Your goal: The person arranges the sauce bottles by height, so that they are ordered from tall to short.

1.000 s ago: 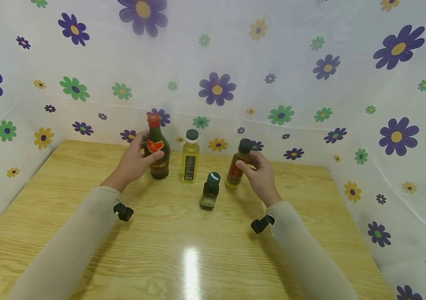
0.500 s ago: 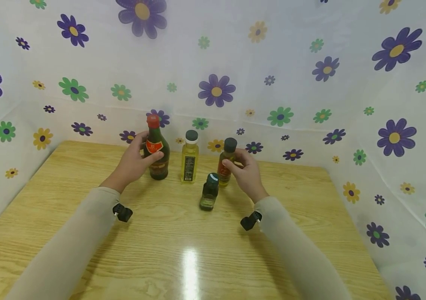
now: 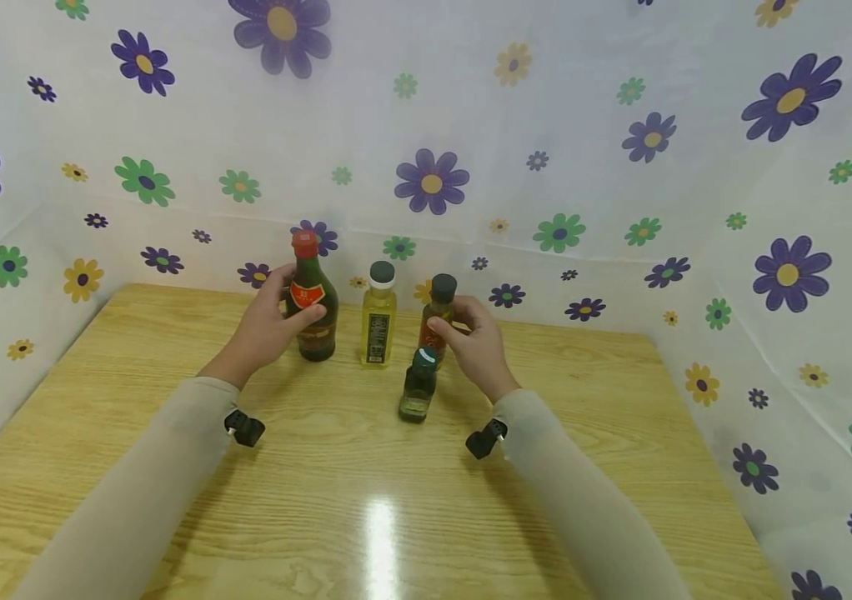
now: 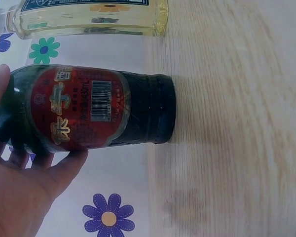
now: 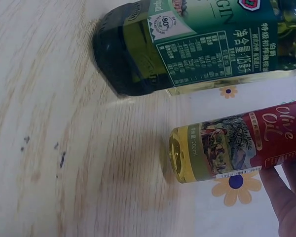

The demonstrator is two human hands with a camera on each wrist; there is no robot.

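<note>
At the left back, my left hand grips an upright dark green vinegar bottle with a red cap; the left wrist view shows its red label with a barcode. My right hand holds a small olive oil bottle, red-labelled and dark-capped, by its upper part. Between the two hands stands a clear bottle of yellow oil. In front of the olive oil bottle, a dark green bottle overlaps its lower part in the head view; "VIRGIN" shows on its label in the right wrist view.
The wooden table carries all the bottles near its back edge. Behind it and along the sides hangs a white sheet printed with flowers. A light reflection lies on the table's front part.
My right hand has moved left with the olive oil bottle, bringing it nearer the yellow oil bottle and behind the dark green one. My left hand keeps its grip on the vinegar bottle in place.
</note>
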